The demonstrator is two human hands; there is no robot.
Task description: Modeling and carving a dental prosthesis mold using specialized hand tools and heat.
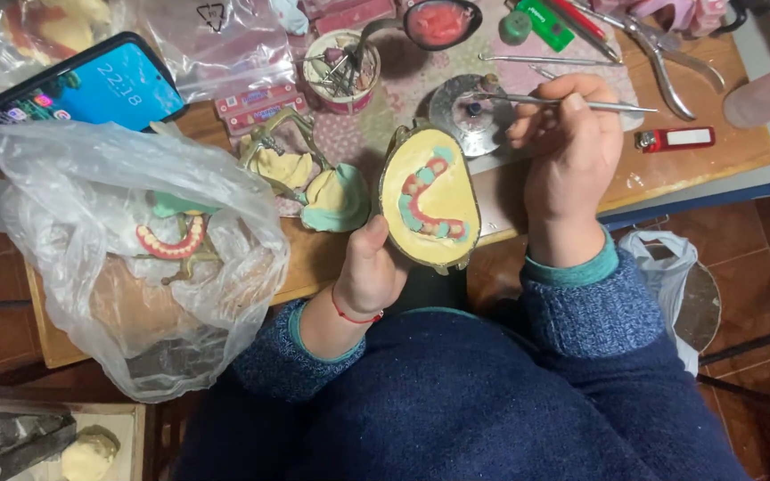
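The left hand grasps a dental flask half, tilted face-up so its pink wax denture shows. Right of the flask, the right hand pinches a metal wax carver pen-style, above the tabletop.

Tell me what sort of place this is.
Probably a small dental technician's bench. The left hand holds a metal flask of yellow plaster with a pink denture set in it, the right hand a thin metal instrument; pliers lie nearby.
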